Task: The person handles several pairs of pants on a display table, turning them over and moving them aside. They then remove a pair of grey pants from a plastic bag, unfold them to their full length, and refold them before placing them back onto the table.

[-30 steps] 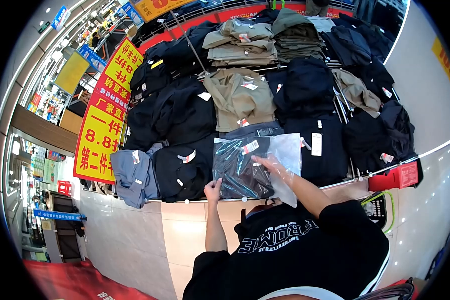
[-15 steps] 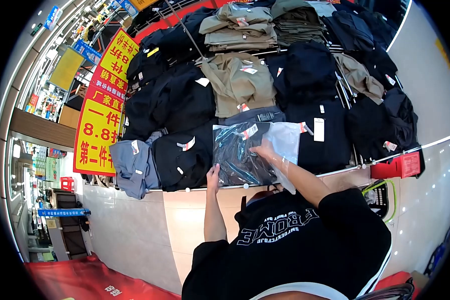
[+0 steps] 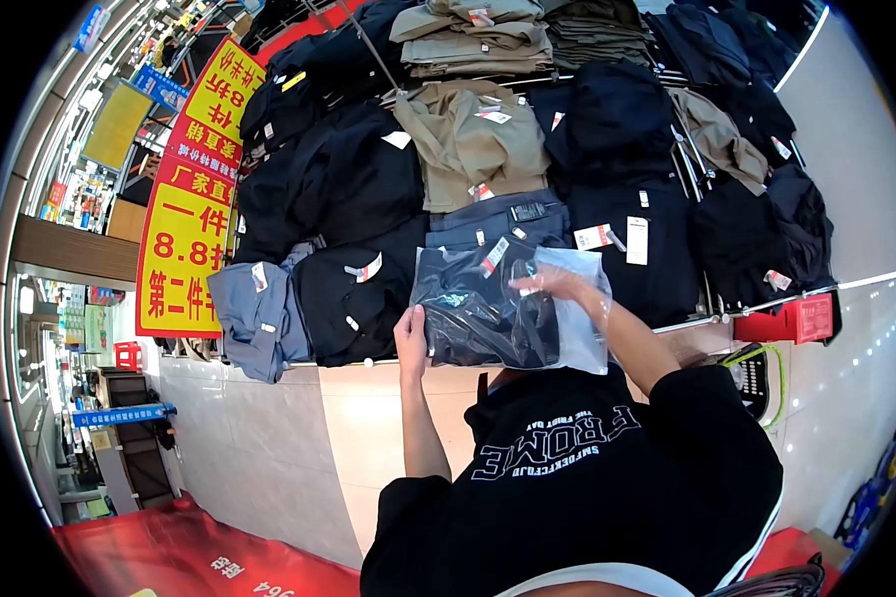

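Note:
A clear plastic bag [image 3: 582,343] with a dark folded garment [image 3: 468,318] inside it lies at the front of the clothing display. A white paper tag [image 3: 495,257] shows near the bag's top. My left hand [image 3: 411,338] is closed on the bag's left edge, thumb uppermost. My right hand [image 3: 558,283] lies over the garment at the bag's right part, with fingers stretched to the left; plastic film seems to cover the hand and wrist. Just behind the bag lie folded grey trousers [image 3: 508,221] with a label.
Tagged clothes lie in rows behind, among them khaki trousers [image 3: 478,139] and black trousers [image 3: 353,289]. Grey-blue trousers [image 3: 259,323] lie at front left. A yellow-and-red sign [image 3: 184,229] stands left. A red box [image 3: 801,320] sits at the right corner.
The bag's near right part has lifted off my forearm and spread out more. My left hand has moved slightly left and up with the edge, and my right hand slightly right and up.

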Motion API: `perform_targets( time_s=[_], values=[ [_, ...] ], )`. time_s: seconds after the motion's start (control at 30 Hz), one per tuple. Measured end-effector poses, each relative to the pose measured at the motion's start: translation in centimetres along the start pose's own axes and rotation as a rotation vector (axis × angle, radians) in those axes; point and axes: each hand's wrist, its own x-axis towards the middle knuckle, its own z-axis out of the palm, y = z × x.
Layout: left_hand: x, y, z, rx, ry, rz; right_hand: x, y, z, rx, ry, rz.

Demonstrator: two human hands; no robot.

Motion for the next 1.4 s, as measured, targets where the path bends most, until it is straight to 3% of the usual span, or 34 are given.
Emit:
perform_targets(
  time_s=[0.07,0.1,0.3,0.43,0.47,0.7,0.77,1.0,1.1,1.17,1.37,1.4],
  values=[
    [-0.4,-1.0,0.0,0.047,0.029,0.011,-1.4,-1.7,2.6,-0.366,0.162,-0.106],
    [-0.6,-1.7,0.0,0.094,0.051,0.025,-1.1,-1.4,3.5,-0.361,0.155,-0.099],
    [-1.6,-4.9,-1.2,0.133,0.124,-0.058,-0.4,-1.5,5.0,0.224,0.167,0.046],
    [-2.3,-6.5,-1.7,0.131,0.165,-0.142,-0.2,-3.1,4.1,0.207,0.157,0.168],
    [-2.5,-6.9,-1.7,0.118,0.178,-0.17,-0.3,-3.7,3.9,0.213,0.063,0.181],
    [-4.1,-8.5,-2.0,0.083,0.212,-0.271,0.8,-0.2,4.1,0.288,-0.121,0.283],
    [-4.2,-8.5,-1.9,0.071,0.206,-0.272,0.9,0.4,4.4,0.027,-0.136,0.185],
    [-4.0,-8.9,-1.4,0.077,0.244,-0.251,0.3,-0.1,5.6,0.1,0.038,0.259],
    [-3.7,-10.7,-1.5,0.028,0.265,-0.209,0.4,1.6,5.5,0.316,0.094,0.232],
    [-3.8,-10.7,-1.1,0.057,0.277,-0.2,-1.1,-1.2,6.6,0.331,0.281,0.349],
    [-4.3,-9.6,-0.3,0.09,0.343,-0.169,-1.1,0.1,5.6,0.445,0.024,0.183],
    [-4.2,-9.9,-0.5,0.078,0.333,-0.138,-1.6,-0.7,5.9,0.348,0.073,0.189]
  ],
)
